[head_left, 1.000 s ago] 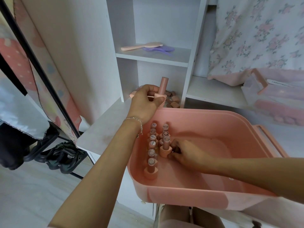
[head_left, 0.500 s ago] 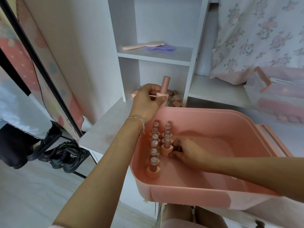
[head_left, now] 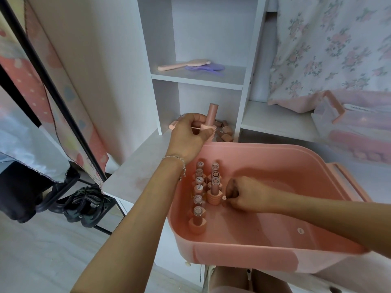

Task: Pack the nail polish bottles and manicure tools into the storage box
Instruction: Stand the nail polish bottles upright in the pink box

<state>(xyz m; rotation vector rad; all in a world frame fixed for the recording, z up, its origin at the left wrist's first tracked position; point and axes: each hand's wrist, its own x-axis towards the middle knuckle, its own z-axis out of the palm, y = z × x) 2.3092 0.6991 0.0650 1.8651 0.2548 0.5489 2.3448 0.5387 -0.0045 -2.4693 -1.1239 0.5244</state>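
A white shelving unit is standing against the wall, and a pink hairbrush is lying on its upper shelf, touching a purple comb just beside it. Floral fabric is hanging at the right, draping over a clear lidded container with a pink handle. At the left, a black metal rack is leaning across patterned cloth, with dark shoes sitting on the floor beneath it.

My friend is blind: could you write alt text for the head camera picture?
A person's left hand holds a pink polish bottle above a pink box, while the right hand pinches something small beside two rows of bottles standing inside. More bottles lie on the shelf behind.
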